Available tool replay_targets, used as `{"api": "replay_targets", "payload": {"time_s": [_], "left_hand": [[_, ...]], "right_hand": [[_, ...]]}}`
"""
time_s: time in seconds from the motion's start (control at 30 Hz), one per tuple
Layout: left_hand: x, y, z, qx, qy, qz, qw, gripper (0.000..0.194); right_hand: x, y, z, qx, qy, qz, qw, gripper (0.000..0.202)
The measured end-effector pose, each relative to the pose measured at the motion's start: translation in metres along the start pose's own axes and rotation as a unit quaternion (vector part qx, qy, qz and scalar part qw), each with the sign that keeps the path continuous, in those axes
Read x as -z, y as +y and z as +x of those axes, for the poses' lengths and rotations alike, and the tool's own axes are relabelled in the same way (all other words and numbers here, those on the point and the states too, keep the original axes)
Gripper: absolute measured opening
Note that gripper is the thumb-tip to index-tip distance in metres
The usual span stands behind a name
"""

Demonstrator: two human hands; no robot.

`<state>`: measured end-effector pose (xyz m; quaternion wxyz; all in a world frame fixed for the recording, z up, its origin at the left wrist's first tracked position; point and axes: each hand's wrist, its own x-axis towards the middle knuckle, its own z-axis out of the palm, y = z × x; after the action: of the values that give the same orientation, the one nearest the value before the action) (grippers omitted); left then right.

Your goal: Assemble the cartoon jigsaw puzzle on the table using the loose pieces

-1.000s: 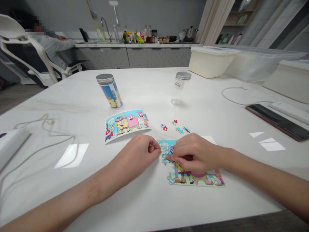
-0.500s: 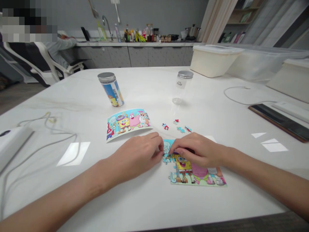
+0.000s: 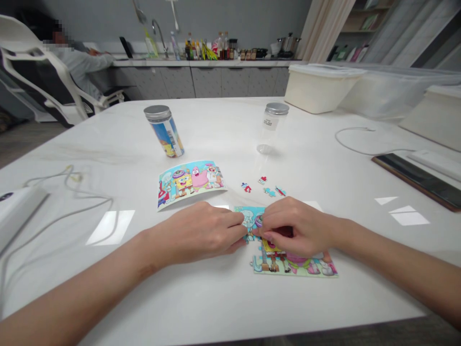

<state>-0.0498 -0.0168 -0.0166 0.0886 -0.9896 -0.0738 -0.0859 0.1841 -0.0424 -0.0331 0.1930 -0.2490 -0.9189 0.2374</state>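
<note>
A partly joined jigsaw puzzle point(image 3: 259, 264) with cartoon figures lies flat near the table's front edge. My left hand point(image 3: 212, 230) is closed at its upper left edge, fingertips together on the squid figure's side. From the right, my right hand point(image 3: 295, 226) covers the middle of the puzzle, its fingers curled and the index tip pressed beside the left fingertips. Just behind the hands lie several loose pieces, among them a red and blue piece point(image 3: 246, 187) and a red and white piece point(image 3: 262, 180). A curved picture card point(image 3: 192, 180) with the same scene rests behind my left hand.
A printed jar point(image 3: 165, 132) and a clear jar point(image 3: 272, 127) stand farther back. White cables point(image 3: 90, 197) lie at left, and a dark phone-like slab point(image 3: 410, 178) at right. Lidded bins point(image 3: 320, 89) line the back right. A person point(image 3: 77, 67) sits beyond the table.
My left fingers have straightened and flattened against the puzzle's edge. More of the puzzle's upper left corner shows. My right hand has shifted only slightly.
</note>
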Motion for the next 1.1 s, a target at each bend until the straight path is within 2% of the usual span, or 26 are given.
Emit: {"api": "replay_targets", "payload": {"time_s": [0.13, 0.27, 0.43, 0.73, 0.9, 0.97, 1.1], "left_hand": [[0.001, 0.003, -0.002, -0.047, -0.013, 0.060, 0.997, 0.020], [0.006, 0.006, -0.002, -0.073, -0.011, 0.076, 0.994, 0.025], [0.013, 0.006, -0.001, -0.067, 0.025, 0.065, 0.995, 0.031], [0.005, 0.002, -0.001, -0.053, 0.023, 0.054, 0.997, 0.025], [0.002, 0.007, 0.000, -0.046, 0.020, 0.041, 0.998, 0.032], [-0.001, 0.010, 0.002, -0.017, 0.047, 0.015, 0.999, 0.031], [-0.005, 0.012, 0.006, 0.111, 0.087, -0.143, 0.980, 0.021]], "right_hand": [[-0.001, 0.000, 0.000, -0.003, -0.005, -0.005, 1.000, 0.033], [0.000, 0.000, 0.000, -0.003, -0.006, -0.008, 1.000, 0.036], [0.000, 0.000, 0.000, 0.005, -0.010, -0.018, 1.000, 0.036], [0.000, 0.000, 0.000, -0.002, -0.015, -0.017, 1.000, 0.035], [0.000, 0.000, 0.001, 0.002, -0.023, -0.030, 0.999, 0.035], [0.000, 0.000, 0.001, 0.007, -0.018, -0.029, 0.999, 0.034], [0.000, -0.001, 0.001, 0.012, -0.001, -0.011, 1.000, 0.028]]}}
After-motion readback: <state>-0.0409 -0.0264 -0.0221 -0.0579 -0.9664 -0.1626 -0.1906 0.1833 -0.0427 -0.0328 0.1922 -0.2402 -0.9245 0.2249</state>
